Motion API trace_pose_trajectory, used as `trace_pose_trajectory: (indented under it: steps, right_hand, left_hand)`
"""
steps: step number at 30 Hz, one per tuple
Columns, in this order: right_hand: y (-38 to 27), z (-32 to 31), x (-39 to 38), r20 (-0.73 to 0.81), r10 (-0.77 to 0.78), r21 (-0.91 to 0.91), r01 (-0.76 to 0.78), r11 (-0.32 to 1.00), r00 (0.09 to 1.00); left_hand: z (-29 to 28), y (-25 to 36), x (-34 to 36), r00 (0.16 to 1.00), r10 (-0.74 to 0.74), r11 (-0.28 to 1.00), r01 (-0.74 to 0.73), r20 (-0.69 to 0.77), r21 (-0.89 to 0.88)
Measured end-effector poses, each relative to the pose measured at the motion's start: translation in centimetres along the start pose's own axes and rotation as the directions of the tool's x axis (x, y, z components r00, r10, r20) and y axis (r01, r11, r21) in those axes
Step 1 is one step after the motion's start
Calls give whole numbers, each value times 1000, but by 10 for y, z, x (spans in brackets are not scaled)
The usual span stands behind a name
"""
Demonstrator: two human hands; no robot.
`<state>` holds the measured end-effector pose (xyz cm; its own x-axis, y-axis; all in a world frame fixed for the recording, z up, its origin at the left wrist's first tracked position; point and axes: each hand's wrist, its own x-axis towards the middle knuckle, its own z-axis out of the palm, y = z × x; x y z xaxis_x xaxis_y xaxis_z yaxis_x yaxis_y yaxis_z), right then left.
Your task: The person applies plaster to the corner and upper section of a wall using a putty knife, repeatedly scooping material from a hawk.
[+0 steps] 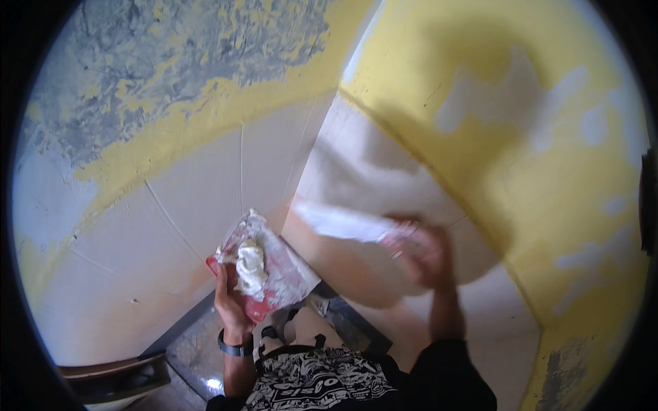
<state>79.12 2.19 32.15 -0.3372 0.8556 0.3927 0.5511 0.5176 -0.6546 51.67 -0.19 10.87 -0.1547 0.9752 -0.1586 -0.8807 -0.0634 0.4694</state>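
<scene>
My left hand (229, 301) grips a red, putty-smeared plastic board (281, 274) by its left edge. A thick lump of white putty (250, 267) lies on the board. To the right of it, my right hand (418, 253) is closed on a wide putty blade (343, 222) coated in white. The blade is raised in front of the pale lower wall near the corner, blurred by motion; I cannot tell whether it touches the wall.
Two walls meet in a corner, both yellow above (480, 164) and pale below (178, 226). Grey and white patches mark the yellow paint. A brown wooden item (110, 377) sits at the lower left beside the floor (199, 370). My legs show below the board.
</scene>
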Motion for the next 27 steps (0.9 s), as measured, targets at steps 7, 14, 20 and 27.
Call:
trace_pose_trajectory:
  steps: [7, 14, 20, 27]
  right_hand:
    - [90, 88, -55, 70, -300, -186, 308, 933, 951]
    - [109, 48, -54, -314, 313, 562, -90, 822, 896]
    - [75, 46, -45, 94, 306, 511, -309, 802, 947]
    - [108, 51, -21, 116, 252, 468, -277, 839, 961]
  left_hand:
    - [21, 10, -11, 997, 57, 998, -59, 50, 35]
    - [-12, 10, -3, 953, 190, 934, -102, -237, 343]
    - [56, 1, -23, 985, 162, 974, -170, 64, 151]
    - [25, 2, -17, 982, -138, 935, 85, 131, 344]
